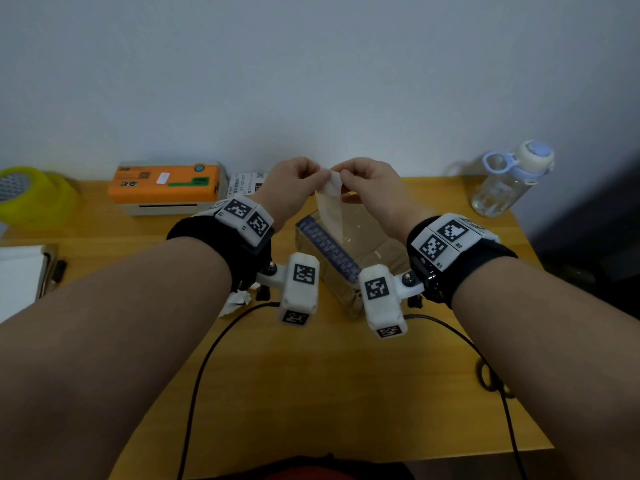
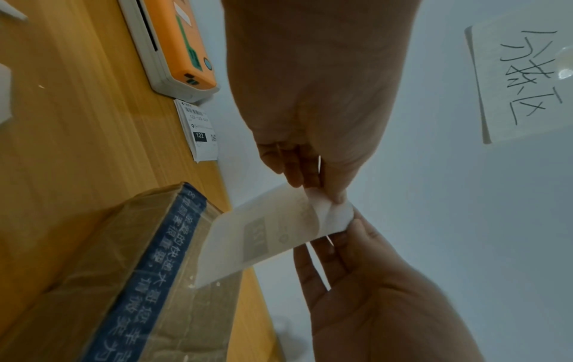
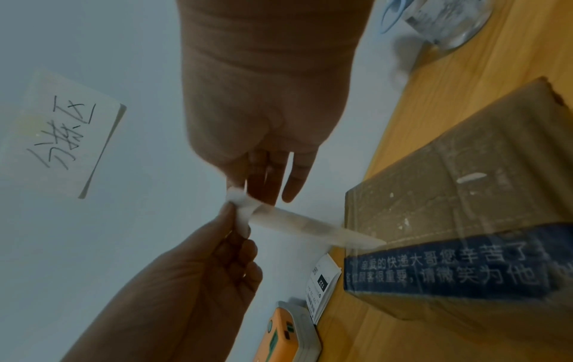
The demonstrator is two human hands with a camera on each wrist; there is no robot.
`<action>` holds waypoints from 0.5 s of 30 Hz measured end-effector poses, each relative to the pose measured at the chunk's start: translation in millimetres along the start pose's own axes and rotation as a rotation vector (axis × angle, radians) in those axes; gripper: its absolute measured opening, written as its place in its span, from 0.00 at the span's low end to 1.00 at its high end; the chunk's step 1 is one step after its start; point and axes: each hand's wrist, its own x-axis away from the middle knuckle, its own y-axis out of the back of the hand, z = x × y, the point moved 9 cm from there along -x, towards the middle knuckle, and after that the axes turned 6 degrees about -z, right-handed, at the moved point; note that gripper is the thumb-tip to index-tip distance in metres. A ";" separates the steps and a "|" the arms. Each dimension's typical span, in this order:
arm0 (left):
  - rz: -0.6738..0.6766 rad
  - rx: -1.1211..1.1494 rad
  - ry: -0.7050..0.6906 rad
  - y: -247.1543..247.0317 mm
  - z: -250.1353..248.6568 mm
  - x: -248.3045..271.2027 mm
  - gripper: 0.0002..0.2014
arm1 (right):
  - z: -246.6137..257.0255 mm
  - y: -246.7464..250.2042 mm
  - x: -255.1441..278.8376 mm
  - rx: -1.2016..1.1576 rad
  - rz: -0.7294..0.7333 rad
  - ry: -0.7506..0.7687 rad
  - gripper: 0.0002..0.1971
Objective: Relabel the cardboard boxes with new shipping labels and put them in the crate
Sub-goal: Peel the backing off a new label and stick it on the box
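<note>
Grip: where both hands meet at upper centre of the head view, the left hand (image 1: 294,181) and the right hand (image 1: 369,183) each pinch the top corner of a shipping label (image 1: 330,211) between thumb and fingertips; the corner is split, one layer curling away from the other.
Label: held in the air above the cardboard box (image 1: 349,258), hanging with its long axis running down from the pinch toward the box top; in the left wrist view its print shows faintly through the sheet (image 2: 263,240).
Box: lies on the wooden table (image 1: 311,393) at frame centre, long axis slanting from upper left to lower right, wrapped in clear tape with a blue printed tape strip (image 1: 329,251) along one edge; closed.
Containers: a clear water bottle (image 1: 509,181) stands capped at upper right; I cannot tell how full it is.
Other things: an orange label printer (image 1: 166,187) at upper left, a stack of printed labels (image 1: 246,184) just beside it on the right, a yellow tape roll (image 1: 31,195) at the left edge.
Hard to make out: the label text is too faint to read; the bands and cameras on both wrists cover the near end of the box.
</note>
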 end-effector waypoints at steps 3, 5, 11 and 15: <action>0.033 -0.037 -0.019 -2.1 -0.6 0.7 0.06 | -0.6 -1.7 3.9 -0.158 0.024 -0.075 0.14; 0.056 -0.074 -0.039 -4.9 -1.9 2.2 0.06 | 1.3 -0.9 3.3 -0.118 0.012 -0.053 0.18; 0.097 -0.089 -0.086 -10.0 -7.0 6.1 0.09 | -1.8 6.1 -3.4 0.032 -0.049 0.027 0.05; 0.124 -0.085 -0.079 -12.1 -3.7 7.3 0.07 | -4.6 3.6 -4.3 0.127 -0.044 0.040 0.05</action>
